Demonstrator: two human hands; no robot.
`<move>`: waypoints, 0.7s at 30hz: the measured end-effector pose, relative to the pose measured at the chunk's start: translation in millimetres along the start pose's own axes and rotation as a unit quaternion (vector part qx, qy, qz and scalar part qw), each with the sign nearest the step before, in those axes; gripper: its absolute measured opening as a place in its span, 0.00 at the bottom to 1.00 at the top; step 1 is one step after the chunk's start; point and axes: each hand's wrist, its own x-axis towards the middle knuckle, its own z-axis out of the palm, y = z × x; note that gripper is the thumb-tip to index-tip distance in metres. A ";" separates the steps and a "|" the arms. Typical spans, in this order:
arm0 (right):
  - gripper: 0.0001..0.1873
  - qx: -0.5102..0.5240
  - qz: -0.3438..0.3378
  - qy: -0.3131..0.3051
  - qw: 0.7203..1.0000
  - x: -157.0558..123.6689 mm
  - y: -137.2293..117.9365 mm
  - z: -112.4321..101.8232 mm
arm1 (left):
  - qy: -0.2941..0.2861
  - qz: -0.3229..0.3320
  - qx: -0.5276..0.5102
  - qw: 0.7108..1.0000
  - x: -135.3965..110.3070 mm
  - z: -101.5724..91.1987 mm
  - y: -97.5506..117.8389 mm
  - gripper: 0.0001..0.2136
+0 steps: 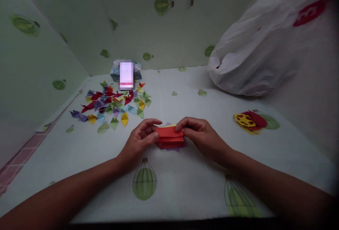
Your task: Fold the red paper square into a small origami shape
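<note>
While low, hands [139, 140] [201, 136] on red paper [169, 135]

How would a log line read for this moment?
left hand: holds red paper | right hand: holds red paper | beneath: paper stack | behind: pile of folded pieces

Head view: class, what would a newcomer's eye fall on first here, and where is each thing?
The red paper, pinched between the left hand and right hand at the centre, stands out first. Behind to the left lies a bright heap of folded paper pieces; at the back right sits a big white plastic bag.
</note>
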 end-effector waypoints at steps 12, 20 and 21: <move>0.09 0.071 0.086 -0.072 0.991 -2.9 1.9 4.7 | 0.082 0.132 0.250 0.956 -1.7 2.3 9.3 0.03; 0.10 -0.045 -0.045 -0.017 0.998 -3.9 0.2 4.1 | 0.127 0.023 0.156 0.979 -1.3 7.9 10.2 0.04; 0.10 -0.051 -0.055 -0.017 0.997 -3.7 0.4 4.1 | 0.123 0.019 0.152 0.981 -1.5 8.3 10.0 0.04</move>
